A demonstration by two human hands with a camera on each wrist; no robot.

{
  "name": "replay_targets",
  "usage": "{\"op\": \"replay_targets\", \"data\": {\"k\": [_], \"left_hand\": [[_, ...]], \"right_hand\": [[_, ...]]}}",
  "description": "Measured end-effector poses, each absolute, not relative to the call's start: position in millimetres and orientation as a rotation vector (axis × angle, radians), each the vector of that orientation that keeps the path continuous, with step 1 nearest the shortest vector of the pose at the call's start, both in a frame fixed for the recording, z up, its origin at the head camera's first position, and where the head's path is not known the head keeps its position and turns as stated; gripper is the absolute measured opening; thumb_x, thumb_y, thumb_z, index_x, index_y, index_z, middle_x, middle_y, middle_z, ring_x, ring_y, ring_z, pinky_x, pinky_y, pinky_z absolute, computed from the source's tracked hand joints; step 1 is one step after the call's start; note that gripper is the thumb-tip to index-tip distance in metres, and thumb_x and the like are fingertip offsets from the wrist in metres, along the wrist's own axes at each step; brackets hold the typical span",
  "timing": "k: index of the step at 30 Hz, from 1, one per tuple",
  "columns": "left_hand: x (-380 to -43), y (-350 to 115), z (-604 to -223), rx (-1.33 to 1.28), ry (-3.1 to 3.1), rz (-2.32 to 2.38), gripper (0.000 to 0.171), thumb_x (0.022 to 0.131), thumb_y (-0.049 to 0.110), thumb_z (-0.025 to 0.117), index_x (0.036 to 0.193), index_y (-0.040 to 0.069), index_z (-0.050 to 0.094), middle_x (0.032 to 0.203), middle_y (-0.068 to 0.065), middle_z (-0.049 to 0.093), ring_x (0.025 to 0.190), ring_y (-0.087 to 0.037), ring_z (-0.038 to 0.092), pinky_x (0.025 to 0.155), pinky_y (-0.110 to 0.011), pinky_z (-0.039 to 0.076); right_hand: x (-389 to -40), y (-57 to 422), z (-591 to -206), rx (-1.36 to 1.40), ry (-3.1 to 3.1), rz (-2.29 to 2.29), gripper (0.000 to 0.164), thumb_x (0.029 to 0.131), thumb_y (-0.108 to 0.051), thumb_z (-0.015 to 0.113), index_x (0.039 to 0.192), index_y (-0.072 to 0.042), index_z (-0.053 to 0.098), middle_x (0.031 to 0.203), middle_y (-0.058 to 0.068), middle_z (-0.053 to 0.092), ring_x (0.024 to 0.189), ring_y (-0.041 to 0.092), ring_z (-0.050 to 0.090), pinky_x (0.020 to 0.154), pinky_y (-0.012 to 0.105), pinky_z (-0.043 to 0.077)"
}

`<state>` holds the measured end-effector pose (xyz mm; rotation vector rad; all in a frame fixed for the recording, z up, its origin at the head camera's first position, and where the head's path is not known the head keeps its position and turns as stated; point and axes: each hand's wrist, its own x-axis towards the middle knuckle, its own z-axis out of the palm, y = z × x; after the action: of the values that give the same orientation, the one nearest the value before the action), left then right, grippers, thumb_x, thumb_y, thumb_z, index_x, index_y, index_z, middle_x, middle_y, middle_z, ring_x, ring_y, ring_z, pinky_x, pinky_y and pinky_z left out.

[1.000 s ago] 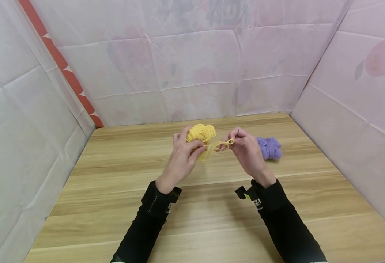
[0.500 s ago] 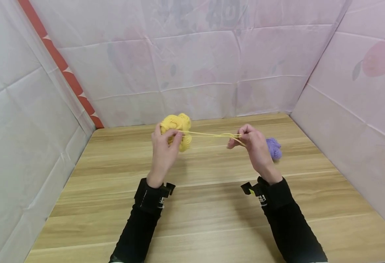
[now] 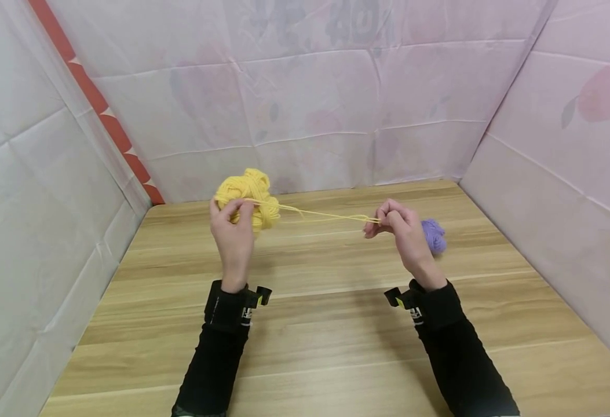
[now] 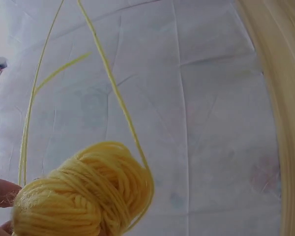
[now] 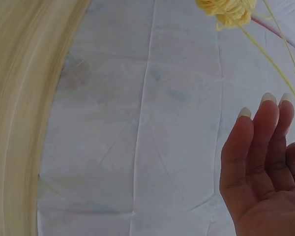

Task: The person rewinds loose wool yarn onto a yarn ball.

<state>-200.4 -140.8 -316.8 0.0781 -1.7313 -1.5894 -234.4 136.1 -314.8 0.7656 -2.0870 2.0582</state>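
Observation:
My left hand (image 3: pixel 233 237) grips a skein of yellow yarn (image 3: pixel 249 188) above the far left part of the table. In the left wrist view the skein (image 4: pixel 88 191) shows a band of strands wound round its middle, with fingertips (image 4: pixel 2 191) at its left end. Yellow strands (image 3: pixel 331 216) stretch from it across to my right hand (image 3: pixel 404 234), whose thumb and forefinger pinch them. The other fingers (image 5: pixel 241 142) of the right hand are loosely bent in the right wrist view, where the pinch itself is mostly out of frame.
A purple skein of yarn (image 3: pixel 434 236) lies on the wooden table (image 3: pixel 320 347) just right of my right hand and is partly hidden by it. Pale printed sheets (image 3: pixel 310 104) hang as walls behind and at both sides.
My left hand has moved left with the yellow skein, and my right hand slightly right. The strands between them, short and looped before, are now drawn out long. The purple skein has stayed put.

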Motion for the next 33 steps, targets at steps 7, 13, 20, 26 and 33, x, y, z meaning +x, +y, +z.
{"op": "replay_targets", "data": {"k": [7,13,20,26,33], "left_hand": [[-202.6,-147.9,-313.6,0.098,-1.686,-1.635,0.020,0.091,0.006,0.059,0.090,-0.011,0.069,0.136,-0.015,0.043,0.121,-0.018,0.045,0.098,-0.029,0.045],[-197.3,-140.4,-312.6,-0.139,-1.696,-1.650,0.018,0.089,0.009,0.063,0.092,-0.007,0.069,0.126,-0.007,0.044,0.113,-0.015,0.049,0.084,-0.023,0.053],[-188.9,-116.3,-311.8,-0.581,-1.811,-1.630,0.022,0.088,0.010,0.055,0.098,-0.004,0.069,0.133,-0.013,0.040,0.119,-0.017,0.045,0.091,-0.030,0.051],[-180.6,-101.6,-311.4,-0.831,-1.857,-1.783,0.018,0.085,-0.002,0.059,0.100,-0.006,0.068,0.139,-0.008,0.039,0.125,-0.018,0.044,0.098,-0.028,0.049],[-176.6,-104.3,-309.5,-0.842,-1.807,-1.975,0.018,0.086,-0.004,0.061,0.103,-0.010,0.065,0.131,-0.004,0.043,0.121,-0.021,0.046,0.099,-0.024,0.047]], "right_hand": [[-237.8,146.4,-311.8,0.710,-2.509,1.781,0.022,0.093,-0.003,0.037,0.076,0.006,0.049,0.071,0.004,0.067,0.070,0.016,0.066,0.071,0.029,0.056],[-243.2,152.4,-318.0,0.745,-2.926,1.347,0.030,0.100,-0.017,0.044,0.081,-0.001,0.060,0.079,0.009,0.068,0.072,0.016,0.060,0.070,0.029,0.050],[-242.2,110.9,-337.3,0.995,-2.659,1.521,0.041,0.098,-0.017,0.056,0.135,-0.001,0.049,0.133,0.020,0.057,0.120,0.034,0.056,0.097,0.045,0.051],[-232.3,82.8,-350.8,1.271,-2.440,1.897,0.072,0.091,-0.006,0.062,0.151,-0.023,0.025,0.155,0.000,0.033,0.142,0.022,0.033,0.117,0.050,0.027],[-220.5,79.0,-350.1,1.332,-2.240,2.134,0.047,0.095,-0.001,0.054,0.139,-0.012,0.039,0.122,0.001,0.058,0.113,0.014,0.059,0.103,0.036,0.048]]}}
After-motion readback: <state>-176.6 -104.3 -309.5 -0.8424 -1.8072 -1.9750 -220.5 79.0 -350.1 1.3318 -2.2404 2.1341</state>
